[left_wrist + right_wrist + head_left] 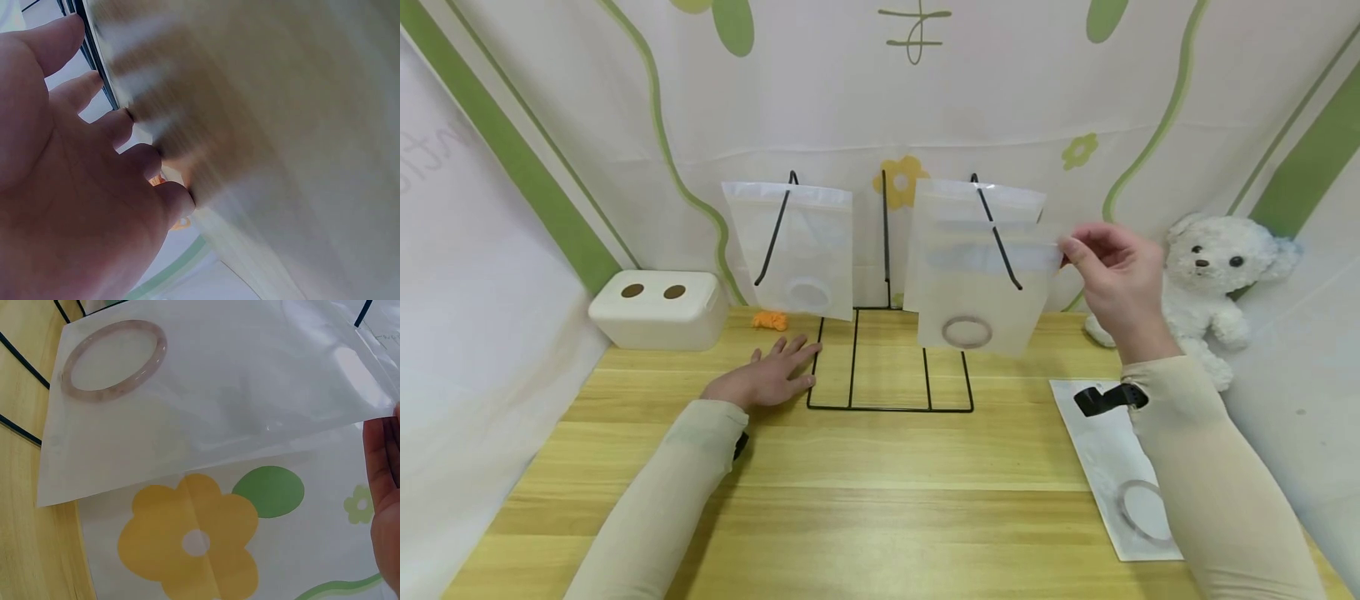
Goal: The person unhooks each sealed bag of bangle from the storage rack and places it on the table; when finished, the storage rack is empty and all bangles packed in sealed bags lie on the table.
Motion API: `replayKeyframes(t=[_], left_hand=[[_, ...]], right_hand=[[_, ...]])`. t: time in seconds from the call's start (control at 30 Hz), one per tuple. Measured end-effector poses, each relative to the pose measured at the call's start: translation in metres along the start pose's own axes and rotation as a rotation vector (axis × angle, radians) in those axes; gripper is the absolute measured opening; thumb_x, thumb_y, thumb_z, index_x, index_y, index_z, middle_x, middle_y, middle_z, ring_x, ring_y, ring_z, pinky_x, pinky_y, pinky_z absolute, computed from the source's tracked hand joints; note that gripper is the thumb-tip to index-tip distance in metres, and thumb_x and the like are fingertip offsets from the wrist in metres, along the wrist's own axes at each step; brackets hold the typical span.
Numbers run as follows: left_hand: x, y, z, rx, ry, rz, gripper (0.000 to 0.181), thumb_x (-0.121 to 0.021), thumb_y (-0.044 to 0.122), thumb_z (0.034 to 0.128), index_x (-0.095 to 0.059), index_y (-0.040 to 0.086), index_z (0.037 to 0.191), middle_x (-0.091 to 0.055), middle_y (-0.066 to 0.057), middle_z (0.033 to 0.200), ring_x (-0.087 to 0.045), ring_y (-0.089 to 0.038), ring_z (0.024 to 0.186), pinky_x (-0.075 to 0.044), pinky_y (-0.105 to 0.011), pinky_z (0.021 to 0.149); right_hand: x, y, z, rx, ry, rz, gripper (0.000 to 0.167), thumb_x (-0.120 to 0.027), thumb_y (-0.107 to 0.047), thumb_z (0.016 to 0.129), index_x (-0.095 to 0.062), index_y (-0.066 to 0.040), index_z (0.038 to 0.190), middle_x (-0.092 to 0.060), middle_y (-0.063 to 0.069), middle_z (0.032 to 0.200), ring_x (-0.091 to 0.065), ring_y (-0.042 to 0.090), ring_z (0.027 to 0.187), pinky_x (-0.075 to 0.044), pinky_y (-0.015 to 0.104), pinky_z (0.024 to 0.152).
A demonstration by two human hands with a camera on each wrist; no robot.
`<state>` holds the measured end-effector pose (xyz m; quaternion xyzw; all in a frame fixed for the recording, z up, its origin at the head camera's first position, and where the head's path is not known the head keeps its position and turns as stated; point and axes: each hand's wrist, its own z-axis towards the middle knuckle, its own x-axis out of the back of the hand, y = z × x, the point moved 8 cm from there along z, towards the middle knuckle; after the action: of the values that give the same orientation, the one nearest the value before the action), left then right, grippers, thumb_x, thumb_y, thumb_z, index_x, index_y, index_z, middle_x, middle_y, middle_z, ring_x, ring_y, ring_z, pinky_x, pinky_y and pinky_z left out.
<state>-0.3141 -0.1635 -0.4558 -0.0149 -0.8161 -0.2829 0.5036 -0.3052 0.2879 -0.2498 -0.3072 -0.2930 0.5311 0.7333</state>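
In the head view my right hand [1112, 279] pinches the upper right edge of a translucent bag [981, 296] at the right hook [997, 237] of a black wire rack [891, 409]. A pinkish ring [967, 332] shows low inside it; the right wrist view shows the ring [115, 360] closer. Another bag lies behind it on that hook. On the left hook hangs a bag [808, 250] with a pale ring. My left hand [767, 377] rests with spread fingers on the table beside the rack's left base wire; in its wrist view the hand [81, 156] holds nothing.
A white box with two round holes [655, 321] stands at the back left, near a small orange object [770, 320]. At the right sits a white plush bear [1206, 283]. Another bag with a ring [1101, 458] lies on the table, partly under my right forearm.
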Motion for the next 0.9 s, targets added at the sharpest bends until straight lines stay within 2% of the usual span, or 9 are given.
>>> replayKeyframes(t=[0.3, 0.5, 0.67, 0.77, 0.9], left_hand=[[0.0, 0.0, 0.001, 0.0, -0.006, -0.003, 0.069, -0.047, 0.038, 0.1167, -0.018, 0.016, 0.175, -0.002, -0.022, 0.182, 0.003, -0.054, 0.166, 0.001, -0.083, 0.125], [0.001, 0.001, 0.0, 0.001, -0.006, -0.012, 0.069, -0.046, 0.039, 0.1168, -0.018, 0.015, 0.175, -0.002, -0.022, 0.182, 0.004, -0.054, 0.166, 0.003, -0.082, 0.125], [0.001, 0.002, 0.001, 0.0, -0.008, -0.009, 0.069, -0.046, 0.039, 0.1168, -0.017, 0.016, 0.175, -0.002, -0.022, 0.182, 0.004, -0.054, 0.166, 0.003, -0.082, 0.125], [0.002, 0.003, 0.002, -0.002, -0.006, -0.004, 0.069, -0.047, 0.038, 0.1167, -0.018, 0.016, 0.175, -0.002, -0.022, 0.182, 0.003, -0.054, 0.166, 0.002, -0.083, 0.125], [0.002, 0.002, 0.003, 0.001, -0.006, 0.002, 0.069, -0.047, 0.038, 0.1167, -0.018, 0.016, 0.175, -0.003, -0.021, 0.182, 0.003, -0.054, 0.166, 0.002, -0.083, 0.125]], right_hand=[[0.003, -0.009, -0.01, 0.002, 0.015, -0.022, 0.013, -0.079, -0.001, 0.097, -0.075, 0.011, 0.096, -0.077, -0.006, 0.082, -0.071, 0.007, 0.073, -0.057, 0.014, 0.07], [0.005, -0.012, -0.018, 0.016, 0.03, 0.063, 0.013, -0.078, 0.004, 0.095, -0.072, 0.015, 0.097, -0.078, -0.003, 0.083, -0.072, 0.008, 0.073, -0.057, 0.014, 0.069], [0.009, -0.016, -0.024, 0.067, 0.044, 0.055, 0.013, -0.077, 0.008, 0.094, -0.07, 0.019, 0.095, -0.078, -0.004, 0.081, -0.072, 0.006, 0.071, -0.056, 0.013, 0.067], [0.012, -0.018, -0.029, 0.083, 0.052, 0.047, 0.006, -0.076, 0.011, 0.093, -0.072, 0.016, 0.094, -0.079, -0.006, 0.081, -0.072, 0.005, 0.07, -0.055, 0.012, 0.066], [0.015, -0.02, -0.036, 0.088, 0.057, 0.096, 0.005, -0.075, 0.015, 0.091, -0.071, 0.018, 0.092, -0.079, -0.005, 0.082, -0.071, 0.005, 0.07, -0.053, 0.012, 0.064]])
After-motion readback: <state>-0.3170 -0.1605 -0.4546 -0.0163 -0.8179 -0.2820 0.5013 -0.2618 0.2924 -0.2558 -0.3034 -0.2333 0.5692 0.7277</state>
